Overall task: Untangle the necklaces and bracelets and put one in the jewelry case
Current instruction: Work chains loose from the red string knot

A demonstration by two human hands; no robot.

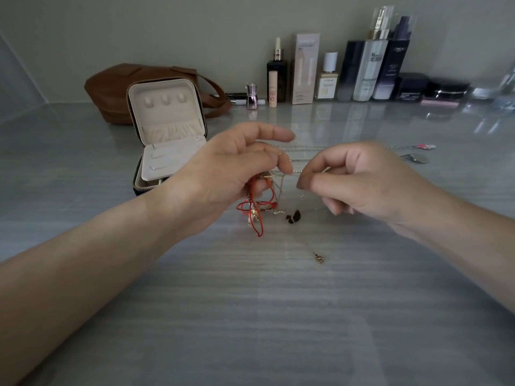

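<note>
1. Red cord and gold chains, one tangle (pixel 257 211), hang from the left hand (pixel 234 168), pinched over the table (pixel 278 316).
2. Right hand (pixel 359 182) pinches one fine chain (pixel 295 171) — a hard pull could cinch the tangle tighter.
3. Jewelry case (pixel 167 107) stands open behind the left hand.

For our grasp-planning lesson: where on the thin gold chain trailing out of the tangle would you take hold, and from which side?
Probably at its clasp. It lies free on the table, in front of the tangle held in the left hand, and looks like the bulkiest part. Come from above with two fingers, pinching across it.
</note>
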